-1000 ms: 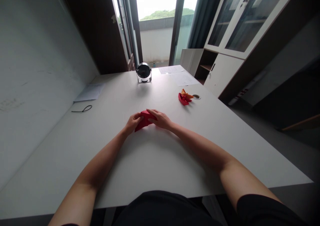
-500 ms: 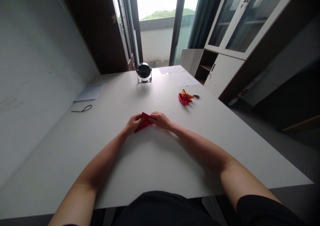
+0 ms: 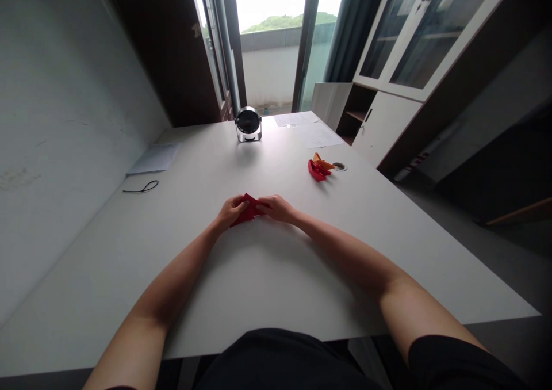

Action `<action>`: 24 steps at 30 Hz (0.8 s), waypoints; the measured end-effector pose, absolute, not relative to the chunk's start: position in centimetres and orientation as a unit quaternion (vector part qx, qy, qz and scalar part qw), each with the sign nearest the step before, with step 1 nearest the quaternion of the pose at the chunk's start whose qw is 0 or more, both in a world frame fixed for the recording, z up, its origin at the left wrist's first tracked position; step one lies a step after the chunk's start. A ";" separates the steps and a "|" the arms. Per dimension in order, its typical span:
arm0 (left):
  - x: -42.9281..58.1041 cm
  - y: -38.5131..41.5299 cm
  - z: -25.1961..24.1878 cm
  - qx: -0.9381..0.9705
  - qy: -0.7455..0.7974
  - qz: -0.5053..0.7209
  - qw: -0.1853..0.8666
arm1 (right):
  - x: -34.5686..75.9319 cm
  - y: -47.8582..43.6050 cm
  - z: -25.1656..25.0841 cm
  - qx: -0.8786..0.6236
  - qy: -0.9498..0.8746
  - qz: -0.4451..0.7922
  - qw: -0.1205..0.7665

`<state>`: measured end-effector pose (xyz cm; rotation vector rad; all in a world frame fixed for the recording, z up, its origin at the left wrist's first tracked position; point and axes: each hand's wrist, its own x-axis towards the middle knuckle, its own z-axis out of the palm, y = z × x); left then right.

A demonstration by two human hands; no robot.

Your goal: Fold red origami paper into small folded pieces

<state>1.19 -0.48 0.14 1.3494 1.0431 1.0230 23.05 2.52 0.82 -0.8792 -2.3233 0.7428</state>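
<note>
A folded piece of red paper (image 3: 248, 211) is held just above or on the white table (image 3: 267, 275); I cannot tell which. My left hand (image 3: 233, 210) is closed on its left side, thumb on top. On the right side, my right hand (image 3: 275, 207) pinches the paper, with the thumb over it and the fingers behind. The paper has a pointed upper corner between the hands, and its ends are partly hidden by the fingers.
Folded red paper (image 3: 318, 171) and orange paper (image 3: 323, 162) shapes lie to the right, beside a round cable hole (image 3: 340, 167). A round black-and-silver device (image 3: 249, 123) stands at the back. Sheets (image 3: 319, 137), a paper stack (image 3: 154, 159) and a black cable tie (image 3: 142, 187) lie around.
Both hands stay almost in place on the red paper. The paper's lower left corner has tilted up slightly, and the right fingers have shifted a little.
</note>
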 end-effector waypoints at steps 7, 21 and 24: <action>0.9 -0.3 0.0 0.607 0.457 0.418 0.498 | 23.1 3.0 0.3 -0.340 -0.855 0.290 0.262; 0.9 -0.3 0.0 0.604 0.445 0.420 0.511 | 23.5 3.2 0.3 -0.365 -0.819 0.358 0.262; 1.0 -0.5 0.1 0.586 0.432 0.420 0.543 | 23.6 3.3 0.2 -0.366 -0.813 0.368 0.264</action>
